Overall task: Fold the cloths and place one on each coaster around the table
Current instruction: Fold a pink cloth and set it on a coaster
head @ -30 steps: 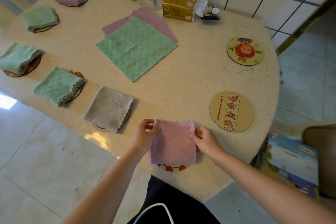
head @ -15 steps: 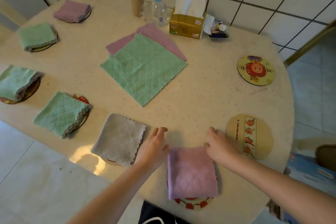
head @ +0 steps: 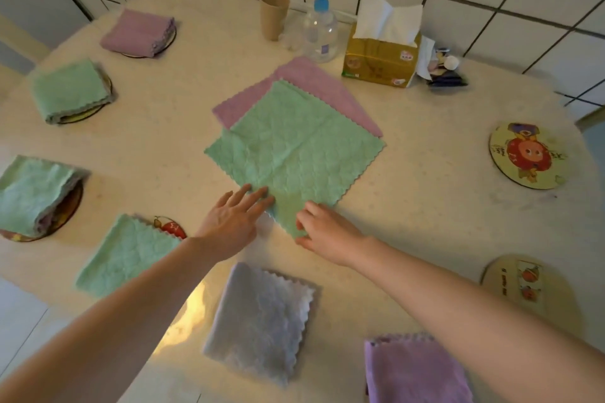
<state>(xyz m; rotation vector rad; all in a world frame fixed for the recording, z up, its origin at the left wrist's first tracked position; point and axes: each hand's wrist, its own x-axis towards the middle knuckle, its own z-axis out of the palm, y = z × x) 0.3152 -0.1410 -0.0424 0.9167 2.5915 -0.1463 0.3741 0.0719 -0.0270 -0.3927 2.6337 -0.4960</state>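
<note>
An unfolded green cloth (head: 294, 147) lies flat mid-table on top of an unfolded pink cloth (head: 314, 82). My left hand (head: 235, 219) rests open, fingers spread, at the green cloth's near corner. My right hand (head: 324, 229) pinches that same corner between thumb and fingers. Folded cloths sit on coasters around the left and near rim: pink (head: 137, 31), green (head: 70, 88), green (head: 32, 193), green (head: 127, 255), grey (head: 262, 311) and purple (head: 415, 370). Two coasters on the right are bare: a cartoon one (head: 528, 155) and a beige one (head: 530, 288).
Along the tiled wall at the back of the beige table (head: 425, 206) stand a paper cup (head: 273, 13), a pump bottle (head: 320, 26), a gold tissue box (head: 379, 59) and some small items (head: 445, 72).
Both hands left the folded purple cloth on its near coaster and reached forward to the green cloth's near corner. The view tilted up toward the table's middle.
</note>
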